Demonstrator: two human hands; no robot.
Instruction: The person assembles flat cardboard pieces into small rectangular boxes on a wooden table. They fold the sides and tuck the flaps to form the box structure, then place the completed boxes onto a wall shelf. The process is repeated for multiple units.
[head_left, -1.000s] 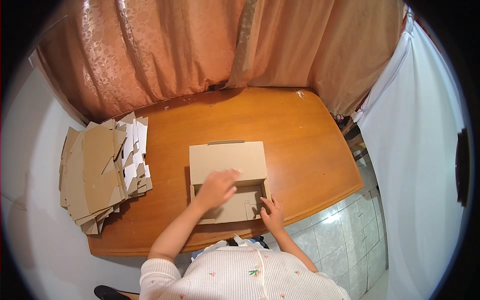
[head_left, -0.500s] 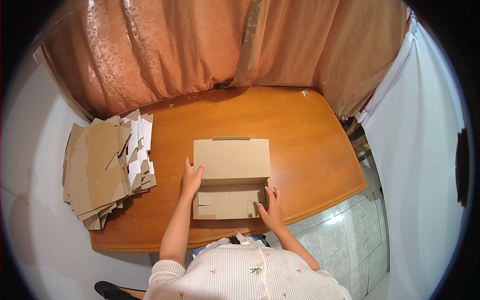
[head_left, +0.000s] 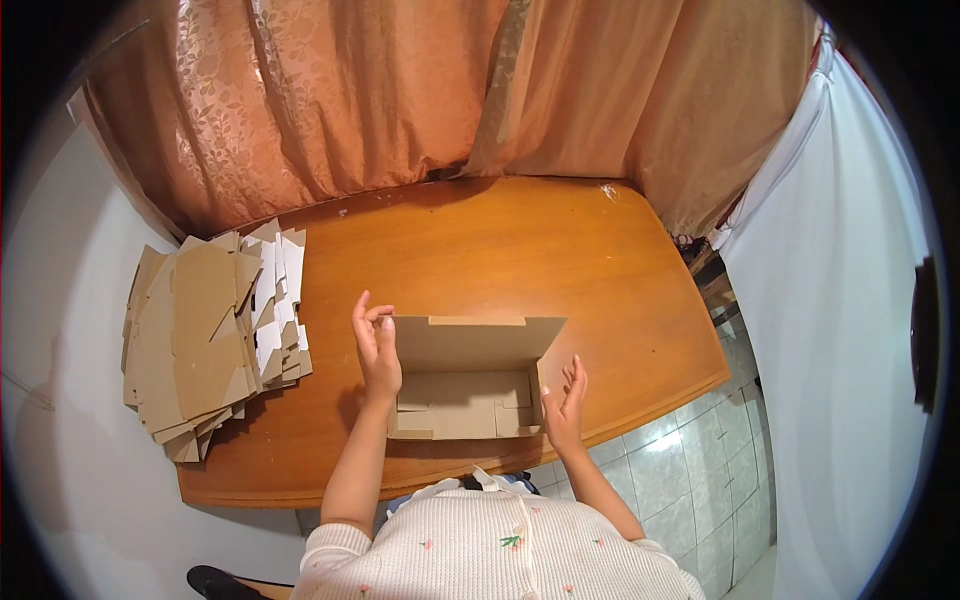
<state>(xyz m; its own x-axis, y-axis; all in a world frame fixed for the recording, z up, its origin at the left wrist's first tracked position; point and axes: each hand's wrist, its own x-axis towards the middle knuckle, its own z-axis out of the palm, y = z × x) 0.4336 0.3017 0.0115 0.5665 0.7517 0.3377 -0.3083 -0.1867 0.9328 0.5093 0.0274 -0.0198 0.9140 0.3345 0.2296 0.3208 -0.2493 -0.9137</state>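
Observation:
An open-topped brown cardboard box [head_left: 470, 405] sits near the table's front edge, its inside facing me. Its hinged lid [head_left: 475, 340] stands raised at the back, with a narrow tuck flap along the upper edge. Beside the lid's left edge is my left hand [head_left: 378, 355], fingers extended and thumb apart, the fingertips close to the lid's upper corner. My right hand [head_left: 566, 405] is at the box's right wall, open, with the thumb against or very near the wall and the fingers pointing up.
A tall, uneven stack of flat brown cardboard blanks [head_left: 205, 340], some with white faces, lies on the left of the wooden table [head_left: 620, 290]. Orange curtains [head_left: 380, 90] hang behind the table, and a white cloth [head_left: 830, 280] hangs at the right above a tiled floor [head_left: 690, 470].
The lid has swung up from lying back to standing more upright. My left hand rose with it, and my right hand shifted from the box's front right corner outward along the right wall.

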